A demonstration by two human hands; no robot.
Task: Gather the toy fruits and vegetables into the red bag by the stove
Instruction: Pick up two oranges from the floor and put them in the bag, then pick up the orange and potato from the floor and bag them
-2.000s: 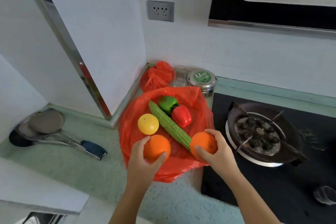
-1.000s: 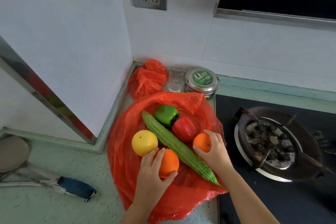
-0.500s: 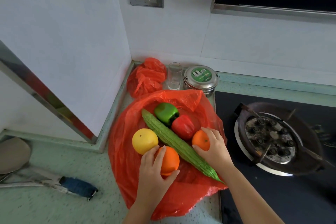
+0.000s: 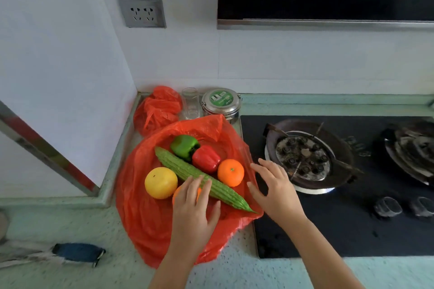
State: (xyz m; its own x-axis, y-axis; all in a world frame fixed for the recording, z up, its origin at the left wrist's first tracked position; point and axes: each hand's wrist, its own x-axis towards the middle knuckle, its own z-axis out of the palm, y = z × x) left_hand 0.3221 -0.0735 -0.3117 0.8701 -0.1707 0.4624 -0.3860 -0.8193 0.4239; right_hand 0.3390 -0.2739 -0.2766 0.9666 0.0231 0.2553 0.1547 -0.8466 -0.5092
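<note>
The red bag lies spread on the counter left of the stove. On it sit a green pepper, a red pepper, an orange, a yellow fruit and a long green bitter gourd. My left hand lies with fairly straight fingers over a second orange, which is mostly hidden, and its fingertips reach the gourd. Holding nothing, my right hand hovers with spread fingers at the bag's right edge, just right of the first orange.
A crumpled second red bag, a glass and a metal tin with a green lid stand against the back wall. The black gas stove lies directly right. A blue-handled utensil lies at front left.
My right hand has let go of the orange, which now rests by the red pepper, and drawn back to the right. My left hand's fingers have loosened over the other orange.
</note>
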